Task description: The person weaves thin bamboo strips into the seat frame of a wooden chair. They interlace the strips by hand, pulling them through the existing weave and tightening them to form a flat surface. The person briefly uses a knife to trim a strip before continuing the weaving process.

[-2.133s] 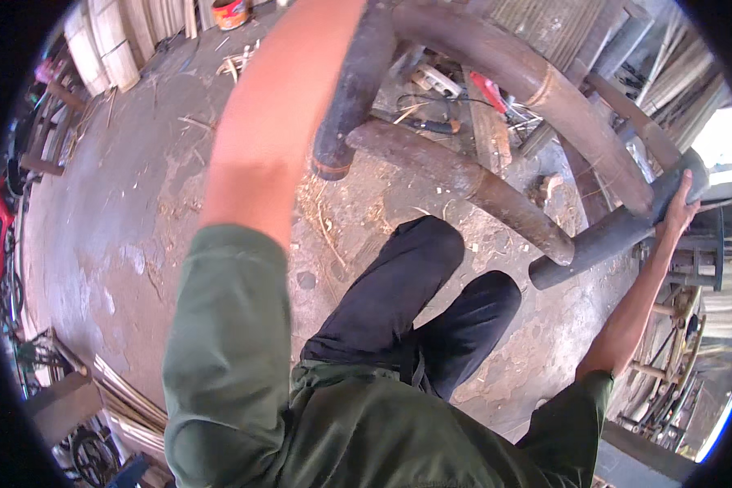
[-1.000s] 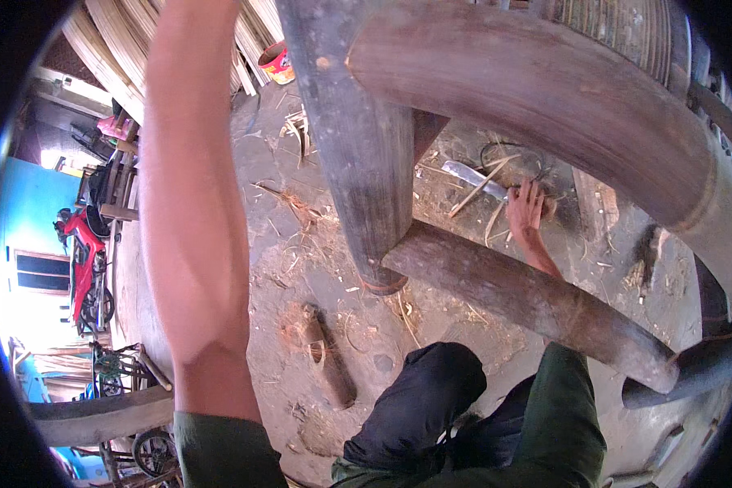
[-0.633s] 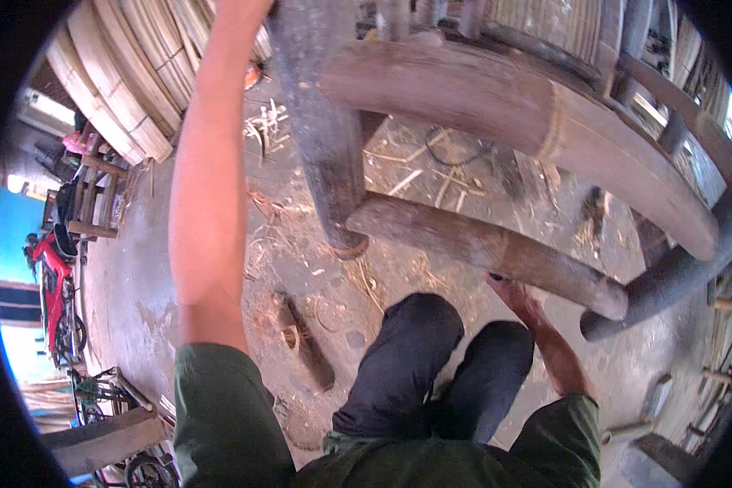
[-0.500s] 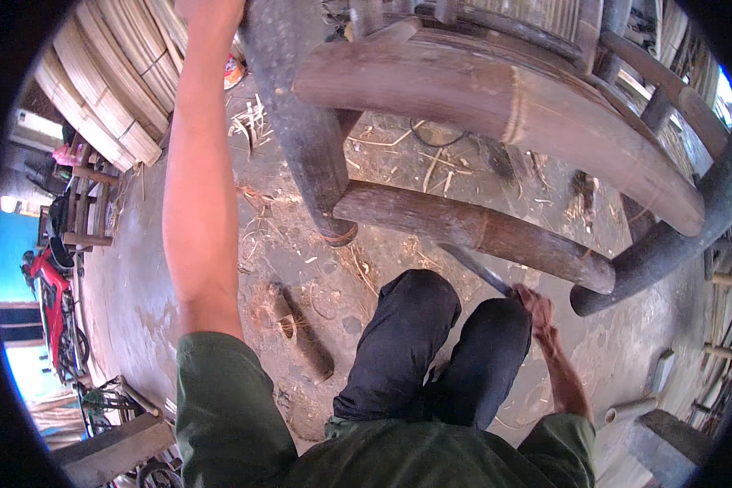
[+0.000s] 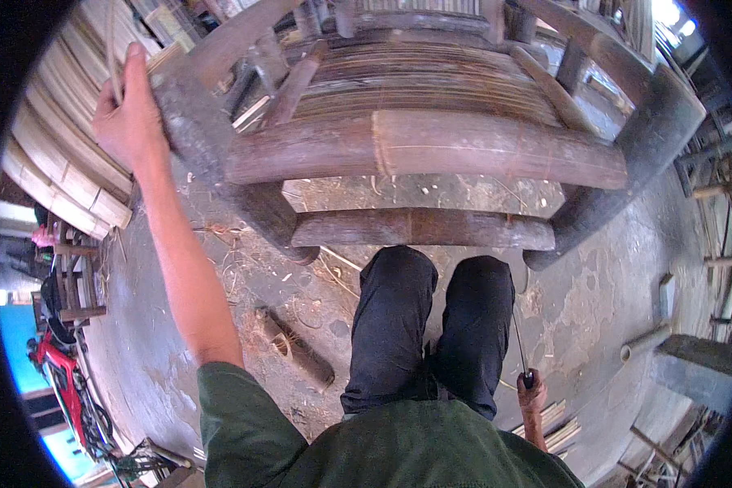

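Note:
A brown bamboo chair (image 5: 496, 146) stands in front of my knees, its slatted seat visible between thick dark posts. My left hand (image 5: 130, 122) reaches to the far left, beside the chair's left post (image 5: 191, 122). Its thumb points up, and a thin strip (image 5: 113, 53) rises from between thumb and fingers. Low at the right, away from the chair, my right hand (image 5: 533, 394) is closed round the dark handle of a knife (image 5: 521, 346). The thin blade points forward beside my right knee.
Long pale bamboo slats (image 5: 61, 150) lean at the left. A hollow bamboo piece (image 5: 305, 358) and scattered shavings lie on the floor. Split strips (image 5: 557, 427) lie by my right hand. A grey block (image 5: 699, 366) and a pale tube (image 5: 644, 342) are at the right, a red motorcycle (image 5: 61, 374) far left.
My right hand has drawn the knife back from the chair's lower rail towards my right side. My left hand now shows fully at the left. The chair appears more level and further left in view.

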`<action>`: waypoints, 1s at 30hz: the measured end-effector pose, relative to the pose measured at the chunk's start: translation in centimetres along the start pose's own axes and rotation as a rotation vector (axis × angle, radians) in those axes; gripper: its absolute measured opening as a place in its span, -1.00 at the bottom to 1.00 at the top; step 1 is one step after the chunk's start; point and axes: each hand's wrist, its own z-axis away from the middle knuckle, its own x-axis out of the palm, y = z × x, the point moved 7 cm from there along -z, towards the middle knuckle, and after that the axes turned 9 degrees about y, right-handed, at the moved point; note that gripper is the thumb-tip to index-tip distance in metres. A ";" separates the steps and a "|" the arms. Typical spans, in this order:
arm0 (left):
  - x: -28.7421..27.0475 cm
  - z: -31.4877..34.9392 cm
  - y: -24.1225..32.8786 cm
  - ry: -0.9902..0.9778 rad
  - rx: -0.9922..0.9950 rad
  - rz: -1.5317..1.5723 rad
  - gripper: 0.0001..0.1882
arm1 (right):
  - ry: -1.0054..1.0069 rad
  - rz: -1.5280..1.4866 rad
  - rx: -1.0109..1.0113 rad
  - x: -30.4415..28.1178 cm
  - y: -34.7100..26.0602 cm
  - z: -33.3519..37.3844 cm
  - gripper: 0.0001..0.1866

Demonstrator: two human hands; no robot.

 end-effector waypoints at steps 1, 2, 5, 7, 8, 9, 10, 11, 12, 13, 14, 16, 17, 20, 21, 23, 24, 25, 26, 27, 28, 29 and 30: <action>-0.2 0.8 0.2 0.040 0.052 0.036 -0.53 | 0.017 -0.022 0.073 -0.2 0.8 1.4 -0.74; -0.3 1.4 1.4 0.092 0.111 0.085 -0.57 | 0.047 -0.057 0.140 0.0 1.2 2.0 -0.75; -1.2 2.5 1.6 0.144 0.122 0.101 -0.61 | 0.135 -0.143 0.283 1.0 3.9 3.4 -0.82; -2.0 3.1 0.8 0.138 0.073 0.117 -0.62 | 0.202 -0.359 0.351 1.5 4.9 4.2 -0.86; -2.4 3.3 0.6 0.140 0.051 0.152 -0.63 | 0.256 -0.382 0.380 1.6 5.5 4.0 -0.87; -2.6 3.4 0.4 0.144 0.029 0.187 -0.63 | 0.309 -0.406 0.409 1.6 6.0 3.9 -0.88; -2.7 3.4 0.5 0.151 0.041 0.193 -0.63 | 0.362 -0.430 0.436 1.5 6.6 3.7 -0.88; -2.8 3.6 0.5 0.156 0.052 0.194 -0.64 | 0.428 -0.488 0.431 0.5 5.1 3.1 -0.86; -2.9 3.8 0.5 0.161 0.062 0.194 -0.64 | 0.454 -0.484 0.459 0.6 6.3 2.8 -0.83; -3.2 4.0 0.6 0.189 0.073 0.166 -0.65 | 0.481 -0.479 0.486 0.7 7.6 2.0 -0.79; -3.3 4.4 0.7 0.210 0.081 0.138 -0.65 | 0.508 -0.470 0.518 0.4 8.0 1.8 -0.74; -3.8 5.0 0.2 0.228 0.083 0.119 -0.67 | 0.519 -0.617 0.568 -0.3 7.8 0.6 -0.72; -4.1 5.2 -0.3 0.225 0.077 0.129 -0.69 | 0.522 -0.650 0.600 -0.7 7.1 -0.1 -0.72; -6.0 7.1 -0.7 0.252 0.145 0.066 -0.71 | 0.544 -0.744 0.590 -1.7 5.5 -1.8 -0.71; -6.8 7.9 -0.6 0.247 0.227 0.054 -0.70 | 0.552 -0.753 0.603 -2.0 5.0 -2.2 -0.72; -7.5 8.4 -1.6 0.234 0.276 0.060 -0.68 | 0.568 -0.790 0.547 -2.6 4.5 -4.2 -0.72; -8.0 8.8 -2.1 0.232 0.299 0.057 -0.67 | 0.576 -0.794 0.521 -3.3 3.0 -5.8 -0.71; -8.1 9.1 -2.3 0.231 0.312 0.035 -0.67 | 0.584 -0.795 0.493 -4.8 0.4 -8.0 -0.69; -8.1 9.6 -2.2 0.231 0.325 0.019 -0.66 | 0.597 -0.797 0.466 -6.6 -2.3 -10.3 -0.68; -8.4 9.9 -1.9 0.238 0.343 -0.006 -0.66 | 0.587 -0.800 0.429 -8.7 -5.5 -12.9 -0.67; -8.6 10.0 -2.1 0.222 0.334 0.029 -0.68 | 0.580 -0.805 0.393 -10.8 -8.4 -15.4 -0.66; -8.8 10.3 -2.4 0.211 0.329 0.074 -0.69 | 0.582 -0.838 0.394 -11.8 -9.4 -17.7 -0.64; -8.9 10.5 -2.5 0.201 0.325 0.112 -0.70 | 0.577 -0.868 0.395 -12.9 -10.7 -20.2 -0.63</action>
